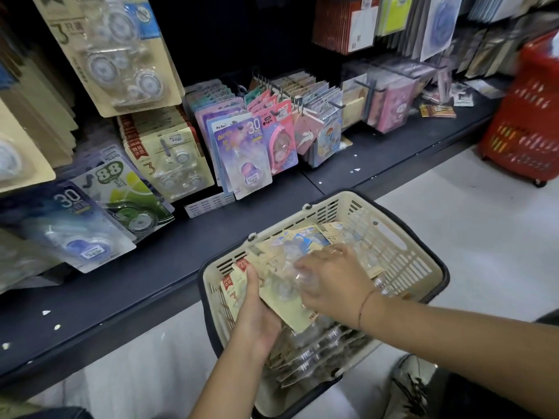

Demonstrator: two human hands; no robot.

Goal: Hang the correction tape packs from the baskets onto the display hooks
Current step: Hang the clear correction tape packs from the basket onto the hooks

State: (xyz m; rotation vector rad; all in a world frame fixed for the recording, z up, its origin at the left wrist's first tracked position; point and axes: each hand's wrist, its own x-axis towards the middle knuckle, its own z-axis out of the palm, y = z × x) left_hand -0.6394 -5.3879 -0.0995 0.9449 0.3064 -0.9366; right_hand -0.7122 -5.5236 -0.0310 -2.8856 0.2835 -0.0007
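Correction tape packs (290, 309) being gathered at cream basket's (417, 252) left edge, being clasped by left hand (257, 306); top pack (284, 285) being gripped by right hand (329, 276). Hang holes best squared before lifting.

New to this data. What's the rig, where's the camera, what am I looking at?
There is no robot here. One camera worn on a person's head looks down at their two bare hands. A cream basket full of correction tape packs stands in front of a dark shelf. The left hand grips a beige pack from below. The right hand lies on top of it; whether it grips is unclear. Matching packs already hang on display hooks above the shelf. A red basket stands far right.
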